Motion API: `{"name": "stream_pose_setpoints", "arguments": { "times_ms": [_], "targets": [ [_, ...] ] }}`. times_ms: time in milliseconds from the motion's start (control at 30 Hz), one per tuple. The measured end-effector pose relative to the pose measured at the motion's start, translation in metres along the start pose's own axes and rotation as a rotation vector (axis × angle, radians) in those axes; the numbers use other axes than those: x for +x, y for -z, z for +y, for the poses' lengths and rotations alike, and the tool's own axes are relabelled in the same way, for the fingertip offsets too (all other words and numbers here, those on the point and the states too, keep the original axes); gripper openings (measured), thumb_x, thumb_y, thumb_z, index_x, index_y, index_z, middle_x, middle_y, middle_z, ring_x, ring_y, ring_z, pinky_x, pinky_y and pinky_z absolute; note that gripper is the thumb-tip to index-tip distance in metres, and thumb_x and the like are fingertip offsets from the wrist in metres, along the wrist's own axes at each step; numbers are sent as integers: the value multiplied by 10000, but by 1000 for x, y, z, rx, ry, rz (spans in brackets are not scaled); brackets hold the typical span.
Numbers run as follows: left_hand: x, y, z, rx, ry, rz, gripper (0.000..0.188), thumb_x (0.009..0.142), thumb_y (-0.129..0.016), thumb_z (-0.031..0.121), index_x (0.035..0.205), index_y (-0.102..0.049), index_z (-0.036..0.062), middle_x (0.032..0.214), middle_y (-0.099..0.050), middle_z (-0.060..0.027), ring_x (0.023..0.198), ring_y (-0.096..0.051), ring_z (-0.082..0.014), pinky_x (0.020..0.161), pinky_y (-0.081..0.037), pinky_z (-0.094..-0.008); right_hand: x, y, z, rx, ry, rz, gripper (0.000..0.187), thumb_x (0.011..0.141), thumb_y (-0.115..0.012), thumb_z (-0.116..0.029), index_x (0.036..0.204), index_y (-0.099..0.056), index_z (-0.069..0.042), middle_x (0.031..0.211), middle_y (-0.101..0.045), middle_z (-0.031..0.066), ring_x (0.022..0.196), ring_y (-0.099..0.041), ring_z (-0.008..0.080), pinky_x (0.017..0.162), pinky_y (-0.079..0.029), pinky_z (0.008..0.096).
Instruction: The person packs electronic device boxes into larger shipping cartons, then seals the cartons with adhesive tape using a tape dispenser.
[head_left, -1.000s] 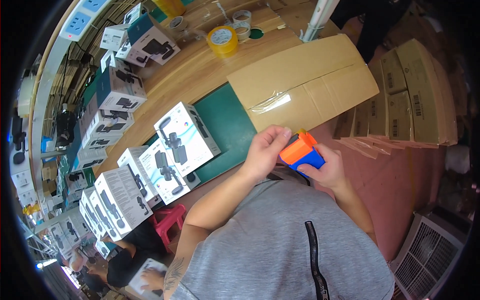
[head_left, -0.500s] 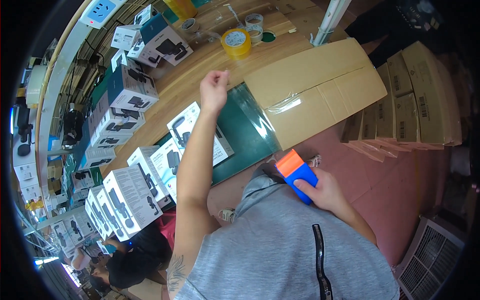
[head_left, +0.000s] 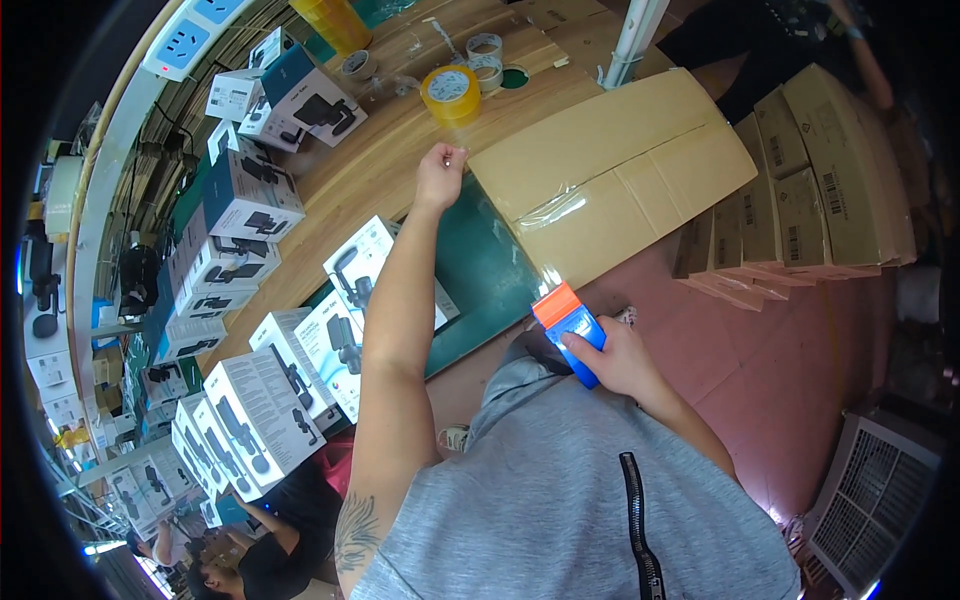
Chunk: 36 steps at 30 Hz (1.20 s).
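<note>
My right hand [head_left: 622, 358] is wrapped round a blue and orange tape dispenser [head_left: 570, 335], held just off the near left corner of a flat brown carton [head_left: 610, 185]. Clear tape glints at the dispenser's orange mouth. My left hand [head_left: 440, 180] is pinched closed by the carton's far left corner, on what looks like the end of the clear tape; the strip between both hands is barely visible. A shiny band of tape lies on the carton's seam. Beside my left forearm are white microphone boxes [head_left: 335, 345], partly hidden by it.
More microphone boxes [head_left: 255, 195] line the left of the wooden table, over a green mat [head_left: 465, 240]. Yellow [head_left: 450, 95] and clear tape rolls [head_left: 485, 45] sit at the back. Stacked cartons [head_left: 800, 195] stand right, near a white post [head_left: 633, 45]. Other people are at lower left and upper right.
My right hand and the dispenser have moved left, up against the carton's near corner. My left hand has shifted slightly right and nearer the carton. The shiny strip along the carton's edge shows less.
</note>
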<state>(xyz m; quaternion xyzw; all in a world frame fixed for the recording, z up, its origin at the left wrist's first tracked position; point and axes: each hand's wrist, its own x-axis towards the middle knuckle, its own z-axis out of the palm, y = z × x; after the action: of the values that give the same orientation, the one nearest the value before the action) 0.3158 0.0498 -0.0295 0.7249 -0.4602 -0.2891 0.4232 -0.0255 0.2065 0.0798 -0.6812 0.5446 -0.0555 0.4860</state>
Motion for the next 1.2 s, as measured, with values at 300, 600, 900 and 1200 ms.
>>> {"name": "stream_pose_setpoints", "arguments": {
  "times_ms": [300, 600, 900, 1200],
  "targets": [
    [-13, -1, 79, 514, -214, 337, 659, 900, -605, 354, 1405, -366, 3, 1388, -450, -271, 1269, -459, -397, 1049, -386, -454, 9, -11, 26, 69, -56, 18, 555, 829, -653, -533, 902, -683, 16, 817, -688, 214, 776, -683, 360, 729, -525, 432],
    [-50, -71, 94, 830, -264, -97, 827, 904, -359, 621, 1498, -266, 54, 1540, -244, -240, 1446, -189, -375, 1178, -110, -484, -15, -1, 8, 2, -103, 12, 576, 818, -653, -553, 874, -672, 20, 800, -672, 233, 787, -677, 378, 720, -525, 437],
    [-55, -70, 94, 818, -291, -113, 841, 896, -379, 618, 1496, -265, 40, 1534, -256, -242, 1445, -196, -377, 1177, -108, -489, -6, -9, 28, -54, -121, -39, 554, 826, -657, -530, 902, -667, 18, 791, -677, 216, 746, -682, 366, 675, -529, 438],
    [-39, -71, 57, 917, -598, 68, 706, 925, -480, 537, 1366, -480, -14, 1392, -475, -249, 1313, -426, -381, 1093, -303, -492, 25, 15, -14, -409, -201, -246, 308, 772, -631, -355, 861, -711, -72, 864, -701, 130, 816, -685, 281, 689, -542, 410]
  ]
}}
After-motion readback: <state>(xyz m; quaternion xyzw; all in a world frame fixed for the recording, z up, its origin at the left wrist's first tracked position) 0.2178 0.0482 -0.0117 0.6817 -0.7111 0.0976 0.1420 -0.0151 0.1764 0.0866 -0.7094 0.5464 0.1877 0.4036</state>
